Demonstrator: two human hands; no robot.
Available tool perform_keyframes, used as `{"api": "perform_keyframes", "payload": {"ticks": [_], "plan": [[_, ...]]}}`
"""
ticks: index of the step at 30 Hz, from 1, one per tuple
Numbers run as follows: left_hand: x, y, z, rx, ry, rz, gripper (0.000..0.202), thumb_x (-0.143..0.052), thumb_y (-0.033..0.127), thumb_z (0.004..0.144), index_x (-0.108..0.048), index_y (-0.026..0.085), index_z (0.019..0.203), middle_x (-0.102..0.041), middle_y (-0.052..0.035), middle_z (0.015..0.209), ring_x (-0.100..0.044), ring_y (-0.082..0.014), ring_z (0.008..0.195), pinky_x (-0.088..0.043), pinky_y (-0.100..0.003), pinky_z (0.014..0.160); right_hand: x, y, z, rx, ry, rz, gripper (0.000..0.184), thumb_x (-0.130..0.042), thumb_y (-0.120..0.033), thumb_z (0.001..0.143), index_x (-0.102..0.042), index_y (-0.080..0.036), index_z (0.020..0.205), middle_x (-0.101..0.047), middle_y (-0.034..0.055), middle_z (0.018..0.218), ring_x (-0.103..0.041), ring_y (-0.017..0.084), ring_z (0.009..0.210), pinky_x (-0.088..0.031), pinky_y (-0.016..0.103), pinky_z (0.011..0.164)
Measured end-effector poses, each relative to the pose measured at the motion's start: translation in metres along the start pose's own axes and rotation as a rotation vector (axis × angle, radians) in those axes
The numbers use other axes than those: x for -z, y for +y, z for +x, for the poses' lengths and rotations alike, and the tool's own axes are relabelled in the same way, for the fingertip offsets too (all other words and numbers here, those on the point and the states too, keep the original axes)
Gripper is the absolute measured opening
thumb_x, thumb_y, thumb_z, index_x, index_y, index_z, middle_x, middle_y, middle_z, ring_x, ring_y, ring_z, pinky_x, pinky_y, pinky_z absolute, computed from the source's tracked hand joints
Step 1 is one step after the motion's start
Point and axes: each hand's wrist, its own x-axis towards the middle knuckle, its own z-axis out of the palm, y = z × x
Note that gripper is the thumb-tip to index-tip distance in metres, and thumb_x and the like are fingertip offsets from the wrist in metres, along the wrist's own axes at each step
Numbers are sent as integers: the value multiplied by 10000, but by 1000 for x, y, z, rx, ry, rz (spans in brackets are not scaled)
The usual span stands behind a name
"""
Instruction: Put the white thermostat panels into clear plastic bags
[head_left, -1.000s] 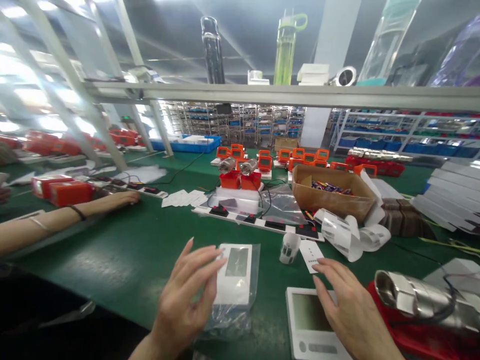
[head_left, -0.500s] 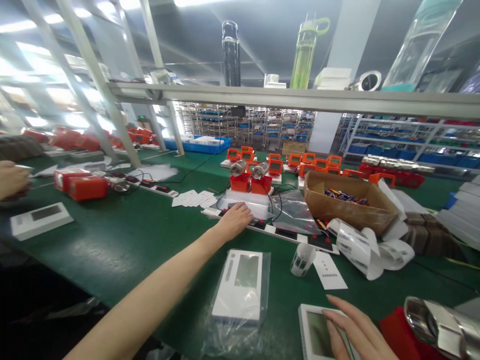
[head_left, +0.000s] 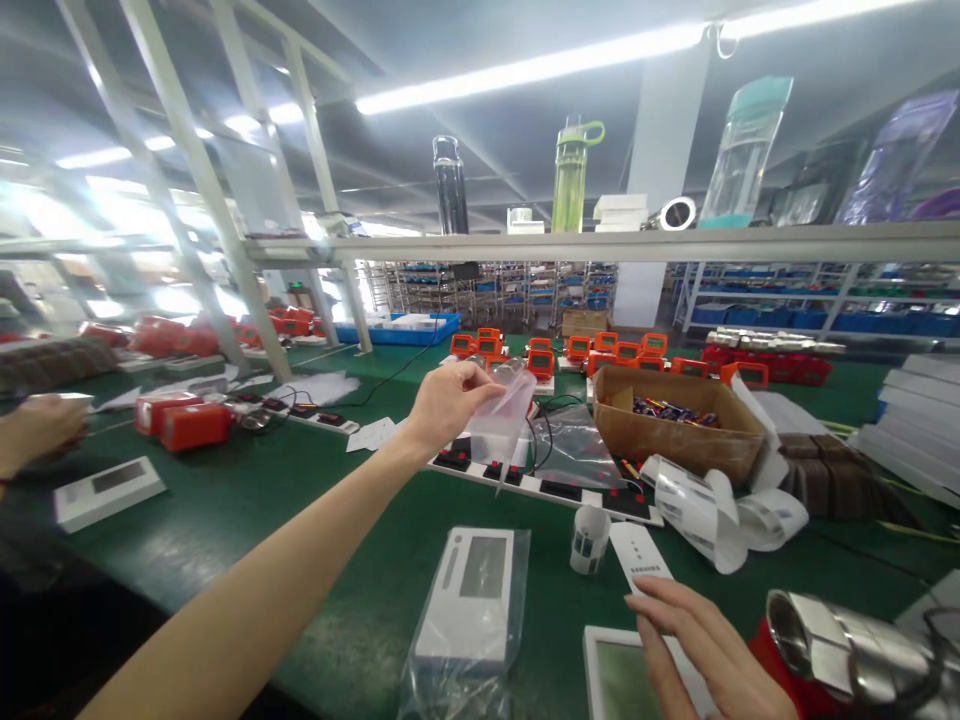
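Left hand (head_left: 448,398) stretched far forward, fingers pinched on the top edge of a clear, empty plastic bag (head_left: 501,422), lifted above the green table (head_left: 247,500). Bag hanging with long axis near vertical, open end up at the fingertips, far from the right hand (head_left: 694,640). Right hand low and near, fingers loosely apart, resting on a flat white device with grey screen (head_left: 619,680), fingertips touching a white label strip (head_left: 639,560). Another white device sleeved in plastic (head_left: 469,595) between the arms.

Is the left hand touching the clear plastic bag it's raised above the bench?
Touching. The head view shows the left hand pinching the top edge of the clear plastic bag, which hangs from its fingertips.
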Motion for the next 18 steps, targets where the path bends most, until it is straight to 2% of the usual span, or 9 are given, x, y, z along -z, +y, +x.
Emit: {"api": "perform_keyframes", "payload": {"ticks": [5,8,12,15,18], "plan": [[15,44,-9,-43,-108,-74,230,-730,339,725,-629,151,639,-602,16,650,-510,-118,611,-372,-259,595,20,-19,44,-115,136,98,156,-520,-182,899,-639,-198,1000,-675,59,1010,-639,174,963,-537,280,866],[14,64,-20,-58,-206,-107,234,-736,334,713,-624,155,613,-600,21,640,-506,-115,597,-366,-255,576,30,-26,72,-112,175,101,185,-520,-138,892,-631,-188,1031,-632,82,1064,-575,205,1044,-499,371,935],[11,83,-33,-97,-322,-135,227,-745,320,698,-610,166,600,-598,27,655,-530,-124,628,-377,-250,588,32,-25,98,-7,143,43,250,-498,-95,880,-614,-183,1083,-526,125,1244,-449,272,1211,-451,502,997],[11,91,-39,-156,-363,-133,229,-740,323,709,-599,171,612,-602,25,688,-548,-135,667,-384,-253,609,30,-20,105,25,88,21,288,-486,-91,876,-592,-183,1126,-463,136,1315,-379,293,1279,-439,529,1014],[13,94,-44,-210,-394,-137,237,-731,320,732,-586,173,616,-600,22,708,-555,-143,703,-390,-260,637,29,-17,105,6,47,-5,238,-525,-130,870,-601,-181,1090,-452,137,1315,-368,303,1282,-437,537,1018]]}}
